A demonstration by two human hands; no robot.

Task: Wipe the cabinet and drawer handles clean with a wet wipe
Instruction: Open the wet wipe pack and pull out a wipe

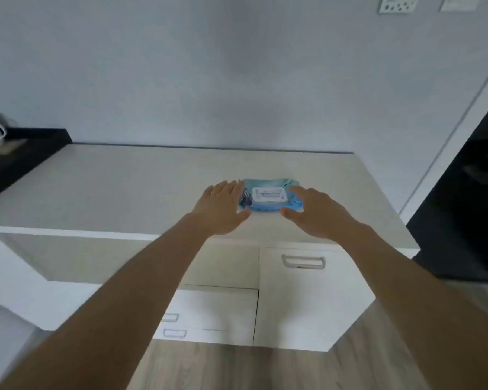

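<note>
I have both hands spread open and empty, left hand point(223, 211) and right hand point(317, 213) flanking the blue pack of wet wipes point(268, 196), which lies flat on the bench point(124, 187). It looks soft, light and slick, so I'd pin one end and lift the white lid point(269, 194) at its edge. The handle point(303, 261) below waits unwiped.

Soft, even, cool light; the whole view slightly blurred, wide-angle bending at the edges, faint shadows under the hands point(223, 209).
</note>
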